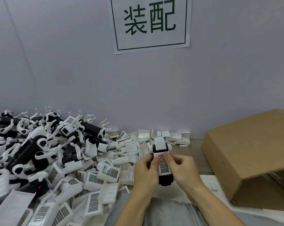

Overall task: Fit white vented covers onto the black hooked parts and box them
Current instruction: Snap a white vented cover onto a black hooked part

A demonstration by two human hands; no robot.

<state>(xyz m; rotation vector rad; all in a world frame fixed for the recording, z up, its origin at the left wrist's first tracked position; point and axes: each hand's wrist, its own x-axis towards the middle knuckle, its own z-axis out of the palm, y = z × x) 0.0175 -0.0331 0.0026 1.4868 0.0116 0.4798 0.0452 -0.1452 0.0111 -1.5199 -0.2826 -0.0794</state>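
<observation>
Plastic throughout, hard and moulded, so my call was light, stiff, a bit slick, with thin clips and hooks that could snap if forced; the black part sat upright between both hands over the lap, near the table edge, its white cover with the grid of vents facing the camera and looking seated or nearly so; left hand curled round the left side, thumb pressed on the cover's upper edge; right hand curled round the right side, thumb pressed beside the other; fingers of both narrow, closed on the piece; best hold judged to be the solid black body by its sides, thumbs on the cover's rim rather than the thin vent grid; loose covers lay heaped on the table to the left, black parts with white hooks piled beyond them; cardboard box lay tilted to the right, apart from the hands, opening facing low right; boxing not yet done.
</observation>
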